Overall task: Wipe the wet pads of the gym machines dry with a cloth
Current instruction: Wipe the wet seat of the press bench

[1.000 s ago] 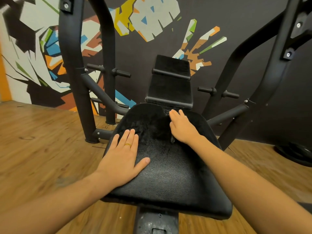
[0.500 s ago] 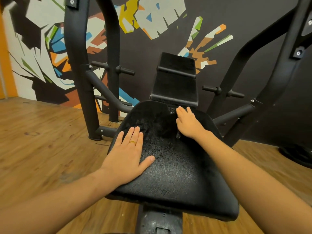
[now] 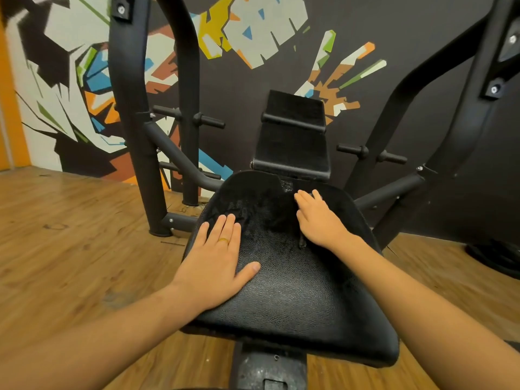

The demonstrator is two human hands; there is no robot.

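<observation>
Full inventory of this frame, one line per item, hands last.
seat pad: one, black, centre, on the machine's post
cloth: apparently one, black, spread over the seat pad's far part; hard to tell from the pad
back pad: one, black, upright behind the seat pad
machine frame: black tubes, left and right of the seat pad
plate pegs: several, black, on the frame, both sides
floor: wood, brown, all around
wall mural: multicoloured, on the dark wall behind
ring: one, gold, on the left hand
left hand: flat on the seat pad's near left
right hand: flat on the cloth, far right of the pad
</observation>
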